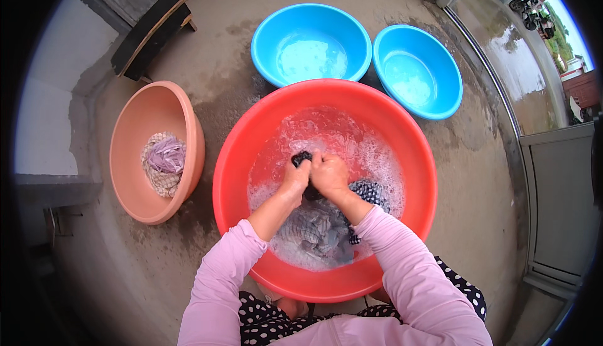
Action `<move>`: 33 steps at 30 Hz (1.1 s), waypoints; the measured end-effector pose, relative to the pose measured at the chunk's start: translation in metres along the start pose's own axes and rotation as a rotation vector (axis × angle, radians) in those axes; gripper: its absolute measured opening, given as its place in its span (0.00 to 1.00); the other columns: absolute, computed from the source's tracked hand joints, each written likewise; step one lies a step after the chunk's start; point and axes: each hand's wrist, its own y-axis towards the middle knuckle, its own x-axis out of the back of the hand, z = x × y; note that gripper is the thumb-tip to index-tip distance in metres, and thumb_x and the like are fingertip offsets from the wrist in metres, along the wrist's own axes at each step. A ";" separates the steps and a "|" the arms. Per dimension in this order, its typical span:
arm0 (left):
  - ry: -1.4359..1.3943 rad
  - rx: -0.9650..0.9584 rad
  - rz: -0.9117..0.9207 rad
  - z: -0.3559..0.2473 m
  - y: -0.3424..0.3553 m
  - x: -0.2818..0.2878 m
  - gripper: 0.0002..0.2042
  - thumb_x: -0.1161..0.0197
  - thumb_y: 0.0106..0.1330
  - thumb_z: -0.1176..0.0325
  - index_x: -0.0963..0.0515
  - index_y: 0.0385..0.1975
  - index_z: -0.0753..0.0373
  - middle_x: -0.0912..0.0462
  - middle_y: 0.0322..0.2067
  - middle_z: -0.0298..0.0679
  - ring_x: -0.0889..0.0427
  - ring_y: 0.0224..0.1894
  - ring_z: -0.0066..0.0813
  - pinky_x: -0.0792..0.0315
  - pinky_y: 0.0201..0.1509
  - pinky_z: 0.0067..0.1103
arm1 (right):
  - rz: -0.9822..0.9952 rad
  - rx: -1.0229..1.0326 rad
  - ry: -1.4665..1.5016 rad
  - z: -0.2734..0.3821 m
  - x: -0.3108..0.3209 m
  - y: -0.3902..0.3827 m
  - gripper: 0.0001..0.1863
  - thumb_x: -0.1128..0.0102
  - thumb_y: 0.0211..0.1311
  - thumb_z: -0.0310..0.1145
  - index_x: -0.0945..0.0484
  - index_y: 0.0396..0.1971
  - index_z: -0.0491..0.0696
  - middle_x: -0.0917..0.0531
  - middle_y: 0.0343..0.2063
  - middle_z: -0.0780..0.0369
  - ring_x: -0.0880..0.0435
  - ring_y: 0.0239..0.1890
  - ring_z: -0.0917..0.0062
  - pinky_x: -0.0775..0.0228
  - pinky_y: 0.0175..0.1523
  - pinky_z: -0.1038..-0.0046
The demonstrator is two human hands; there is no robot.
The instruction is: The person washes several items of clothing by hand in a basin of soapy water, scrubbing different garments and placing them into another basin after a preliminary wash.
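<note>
Watching through the head camera, I have the dark cloth (302, 157) between the two hands, above the soapy water and near the middle of the red tub (233, 176). The left hand (297, 175) is closed around it, with a dark bunch poking out past the thumb side; the right hand (330, 174) is curled in against the left, and I take it to be gripping the same cloth, though its fingertips are hidden from me. What I judge any move hinges on is this: the cloth lies in the narrow gap between the fists, so neither has to reach, and its exposed bunch sits nearer the left. As far as I can see, its long axis runs roughly away from the body, the bunched end pointing to the far side and slightly left, the other part showing dark below the hands, toward the wearer. Where that lower end stops I can't tell. The checked cloth (372, 193) lies just beyond the right wrist, and a pale cloth (311, 226) sits in the suds, nearer the body.
</note>
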 end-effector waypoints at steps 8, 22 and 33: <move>1.493 -0.619 -0.055 -0.008 0.008 0.039 0.39 0.36 0.55 0.58 0.47 0.69 0.40 0.40 0.58 0.55 0.36 0.57 0.56 0.38 0.55 0.48 | 0.021 0.093 -0.259 -0.061 -0.016 -0.005 0.29 0.56 0.66 0.56 0.33 0.51 0.45 0.25 0.50 0.48 0.28 0.56 0.53 0.46 0.58 0.45; -0.687 0.154 0.300 0.010 0.046 0.025 0.15 0.48 0.67 0.57 0.22 0.43 0.60 0.17 0.36 0.40 0.18 0.38 0.35 0.22 0.44 0.30 | 0.061 0.239 0.095 0.042 -0.015 -0.058 0.22 0.53 0.64 0.54 0.23 0.29 0.49 0.18 0.23 0.47 0.18 0.31 0.49 0.28 0.38 0.52; 0.530 -0.295 0.017 -0.040 0.006 0.065 0.22 0.42 0.65 0.61 0.32 0.57 0.62 0.24 0.47 0.52 0.23 0.50 0.40 0.30 0.54 0.27 | 0.074 -0.241 0.152 -0.071 0.028 0.072 0.26 0.52 0.63 0.56 0.18 0.43 0.48 0.19 0.45 0.50 0.23 0.52 0.57 0.33 0.56 0.61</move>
